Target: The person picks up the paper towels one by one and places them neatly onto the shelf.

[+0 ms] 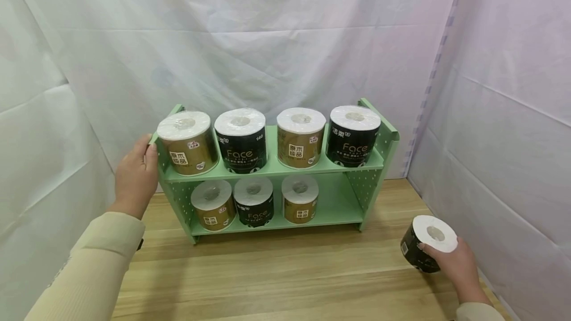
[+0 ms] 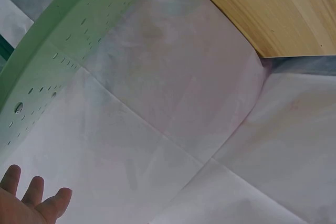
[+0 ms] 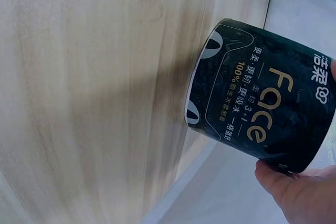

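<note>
At the right of the head view, my right hand (image 1: 461,266) grips a toilet paper roll (image 1: 419,246) in a black "Face" wrapper. The right wrist view shows the roll's (image 3: 252,93) printed side, with its bottom edge close over the tabletop; fingers (image 3: 278,182) press its upper end. My left hand (image 1: 136,177) is at the upper left side of a green two-tier shelf (image 1: 339,202), fingertips right at the panel's edge. In the left wrist view, the left-hand fingers (image 2: 37,190) stand spread below the shelf's perforated side panel (image 2: 58,61).
Several wrapped rolls, gold and black by turns, stand on the upper tier, including a black roll (image 1: 354,142) at its right end. Three rolls, among them a gold roll (image 1: 301,207), occupy the lower tier. White sheeting (image 1: 267,53) surrounds the wooden table (image 1: 267,271).
</note>
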`<state>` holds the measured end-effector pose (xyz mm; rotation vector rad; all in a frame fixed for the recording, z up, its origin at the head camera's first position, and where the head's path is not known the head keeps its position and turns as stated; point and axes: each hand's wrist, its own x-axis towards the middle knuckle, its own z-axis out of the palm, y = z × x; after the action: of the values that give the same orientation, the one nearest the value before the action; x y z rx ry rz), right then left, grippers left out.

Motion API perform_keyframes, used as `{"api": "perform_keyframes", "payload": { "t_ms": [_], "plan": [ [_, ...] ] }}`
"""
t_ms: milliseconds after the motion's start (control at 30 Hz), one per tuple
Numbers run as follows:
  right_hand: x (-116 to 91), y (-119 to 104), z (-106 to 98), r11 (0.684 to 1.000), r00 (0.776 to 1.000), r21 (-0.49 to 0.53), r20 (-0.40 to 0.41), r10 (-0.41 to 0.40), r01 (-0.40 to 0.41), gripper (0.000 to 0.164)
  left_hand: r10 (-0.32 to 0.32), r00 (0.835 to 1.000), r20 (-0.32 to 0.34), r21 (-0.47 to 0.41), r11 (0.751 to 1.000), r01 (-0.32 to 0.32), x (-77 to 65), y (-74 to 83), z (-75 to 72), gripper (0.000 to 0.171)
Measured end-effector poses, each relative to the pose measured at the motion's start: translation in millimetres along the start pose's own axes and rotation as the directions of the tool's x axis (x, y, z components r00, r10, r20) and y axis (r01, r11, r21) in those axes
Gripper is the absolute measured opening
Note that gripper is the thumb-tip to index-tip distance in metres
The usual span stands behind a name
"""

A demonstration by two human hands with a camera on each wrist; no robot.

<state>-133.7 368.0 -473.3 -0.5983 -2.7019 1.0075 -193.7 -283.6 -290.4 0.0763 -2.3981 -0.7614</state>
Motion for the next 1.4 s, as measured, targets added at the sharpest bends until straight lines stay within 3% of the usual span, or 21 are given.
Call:
{"api": "perform_keyframes", "payload": {
  "t_ms": [167,633,1067,1400],
  "plan": [
    [1,-6,0,0.998,0.999,0.030,0.009,0.048,-0.048,0.090,0.001,1.000,-0.007,-0.005,1.000,-0.001,0.3,1.0,-0.6,0.049],
    [-2,-5,2,0.996,0.997,0.066,-0.040,0.068,-0.065,0.081,-0.002,1.000,-0.006,-0.006,1.000,0.002,1.0,3.9,-1.8,0.049],
    [-4,-3,5,0.996,0.997,0.079,-0.053,0.055,-0.051,0.081,-0.009,1.000,-0.006,-0.011,1.000,0.008,0.4,2.2,-1.2,0.048],
    [-11,-9,5,0.997,0.999,0.073,-0.039,-0.016,0.019,0.082,0.001,1.000,-0.016,-0.009,1.000,-0.001,-0.3,1.7,0.2,0.047]
  ]
}}
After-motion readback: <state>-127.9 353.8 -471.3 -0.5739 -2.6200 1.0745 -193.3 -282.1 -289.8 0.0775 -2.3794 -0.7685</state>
